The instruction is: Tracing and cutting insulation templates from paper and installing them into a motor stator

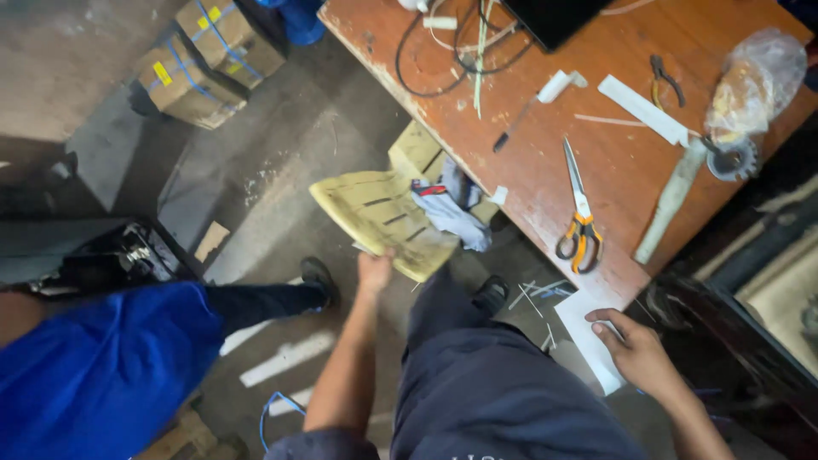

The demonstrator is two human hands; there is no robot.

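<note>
- Yellow, worn card sheet [383,217] with dark slots sits in the left hand [373,271]. The fingers are pinched on its near edge, and the sheet sticks out past the hand, over the floor.
- White paper [588,336] lies under the right hand [635,349]. The fingers are curled onto it at the near table corner, and I cannot tell if they grip it or just press it.
- My guess at the step: both sheets are being held, one up and one down. The next move needs a firm pinch on the floppy card sheet so it does not bend.
- Grey cloth [452,209] lies just past the card sheet.
- Scissors [579,221] with orange handles lie on the red-brown table [511,162], beyond the right hand.
- Another person's blue sleeve [94,366] is off to the left side.
</note>
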